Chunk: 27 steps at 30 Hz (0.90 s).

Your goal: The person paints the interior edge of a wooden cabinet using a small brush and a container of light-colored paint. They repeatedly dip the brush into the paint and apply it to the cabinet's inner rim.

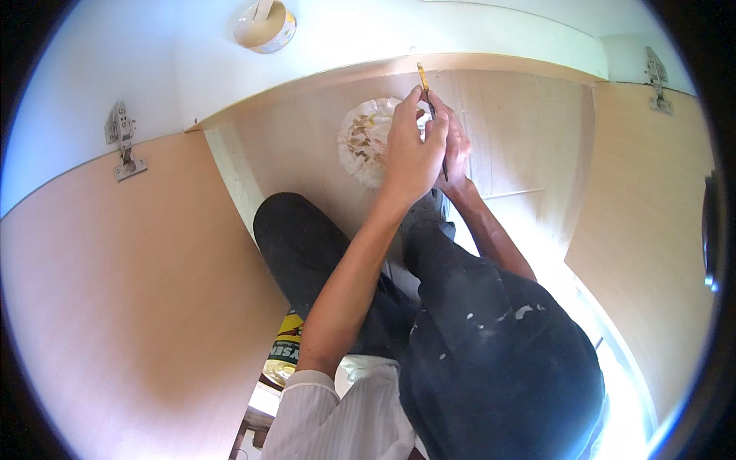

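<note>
A slim paintbrush [424, 77] with a gold-coloured end and a dark handle runs between my hands. The fingers of my right hand [457, 141] close around its handle. Across it lies my left hand [415, 141], its fingertips and thumb close to the brush; whether they grip it is hidden. Beneath both hands, a round, crumpled white sheet [361, 138], paper or cloth, bears brown and yellow dabs and rests on the wooden cabinet floor. My hands cover its right part.
A tub [283, 39] with pale contents and a flat stick stands on the white surface beyond. Open cabinet doors [144, 259] [638, 230] with metal hinges [123, 144] [657, 86] flank me. A yellow-and-green labelled can [283, 345] stands beside my left arm. My bent legs are close below my hands.
</note>
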### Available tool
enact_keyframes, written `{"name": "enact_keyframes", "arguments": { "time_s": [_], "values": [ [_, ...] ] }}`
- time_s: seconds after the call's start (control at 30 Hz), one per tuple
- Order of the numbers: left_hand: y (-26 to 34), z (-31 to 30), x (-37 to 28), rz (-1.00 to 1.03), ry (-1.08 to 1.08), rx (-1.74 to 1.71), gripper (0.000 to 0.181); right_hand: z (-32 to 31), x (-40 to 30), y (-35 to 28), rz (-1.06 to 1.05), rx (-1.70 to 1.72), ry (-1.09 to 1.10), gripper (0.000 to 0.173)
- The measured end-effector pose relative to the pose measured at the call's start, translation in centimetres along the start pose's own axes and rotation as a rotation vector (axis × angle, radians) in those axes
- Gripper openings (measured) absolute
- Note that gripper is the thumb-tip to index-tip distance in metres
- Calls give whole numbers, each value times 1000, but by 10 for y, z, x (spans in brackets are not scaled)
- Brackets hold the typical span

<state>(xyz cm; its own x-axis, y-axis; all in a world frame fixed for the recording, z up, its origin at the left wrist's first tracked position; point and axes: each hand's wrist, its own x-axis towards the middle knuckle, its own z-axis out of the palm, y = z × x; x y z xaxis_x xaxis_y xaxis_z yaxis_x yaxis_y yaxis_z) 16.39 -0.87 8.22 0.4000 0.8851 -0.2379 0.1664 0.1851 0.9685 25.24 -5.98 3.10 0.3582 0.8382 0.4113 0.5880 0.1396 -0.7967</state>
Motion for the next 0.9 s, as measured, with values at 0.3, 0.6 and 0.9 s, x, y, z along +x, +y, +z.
{"name": "enact_keyframes", "arguments": {
  "time_s": [0.3,0.6,0.9],
  "values": [
    [-7,9,26,9,-131,2,55,-3,-6,18,27,55,14,56],
    [-24,23,31,170,48,53,55,1,-2,29,7,41,-25,58],
    [-17,17,29,13,47,-110,59,-1,9,32,-102,34,-98,53]
  ]
}}
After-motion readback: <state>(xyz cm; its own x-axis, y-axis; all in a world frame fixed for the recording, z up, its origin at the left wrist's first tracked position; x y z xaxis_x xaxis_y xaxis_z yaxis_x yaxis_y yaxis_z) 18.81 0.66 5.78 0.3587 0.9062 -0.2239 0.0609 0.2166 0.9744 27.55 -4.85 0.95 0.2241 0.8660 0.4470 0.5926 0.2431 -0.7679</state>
